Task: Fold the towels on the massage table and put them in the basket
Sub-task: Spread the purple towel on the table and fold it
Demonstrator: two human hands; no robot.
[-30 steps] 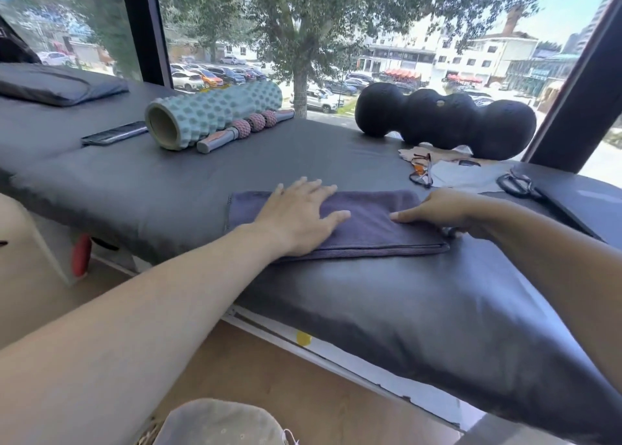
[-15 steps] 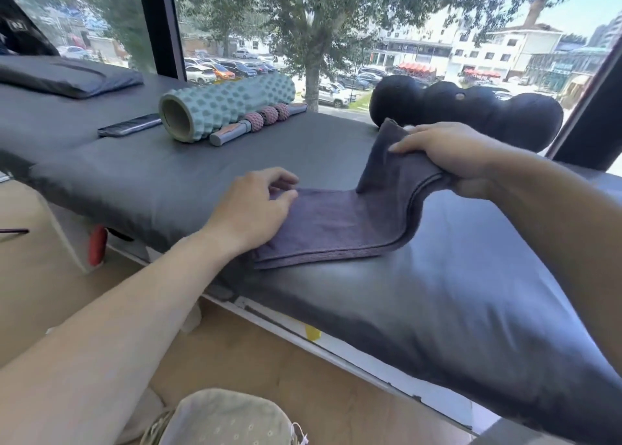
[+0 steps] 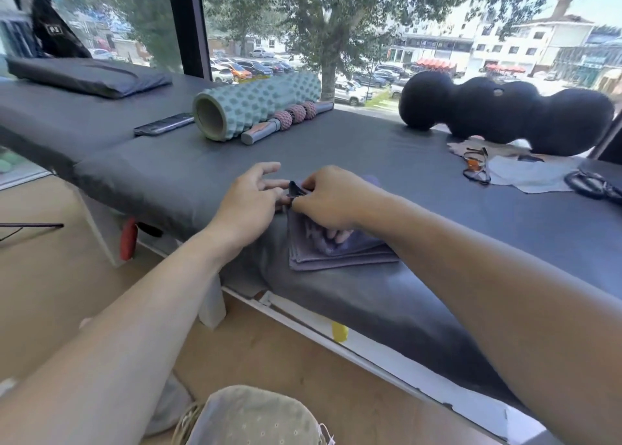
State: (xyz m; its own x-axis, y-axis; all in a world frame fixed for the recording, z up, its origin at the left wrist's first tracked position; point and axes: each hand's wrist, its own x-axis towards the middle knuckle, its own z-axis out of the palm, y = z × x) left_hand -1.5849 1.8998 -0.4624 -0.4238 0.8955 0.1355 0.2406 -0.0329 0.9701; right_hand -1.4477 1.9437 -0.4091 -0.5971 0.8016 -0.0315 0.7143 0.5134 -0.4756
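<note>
We look down at a dark padded table (image 3: 336,148) beneath a window. Near its front edge lies a purple towel (image 3: 336,252), already folded into several layers. Our right hand (image 3: 331,202) rests on top of it, thumb and fingers pinching the towel's raised left corner. Our left hand (image 3: 249,199) sits just beside that corner, fingers loosely spread and straight, holding nothing, with its fingertips close to the pinched cloth.

Along the far edge sit a green roller (image 3: 255,106), a beaded massage stick (image 3: 286,121) touching it, and a phone (image 3: 163,125) to the left. A black lumpy cushion (image 3: 505,114) sits at the far right, with scissors (image 3: 589,183) near the right edge. At the bottom of the view, a pale woven shape (image 3: 255,417) shows below the table; it may be the basket, though we cannot be sure.

We judge the fold to be nearly complete. To finish it well, we should lay the pinched corner squarely onto the corner beneath, align the edges, then smooth the stack flat with the free hand before lifting it.
</note>
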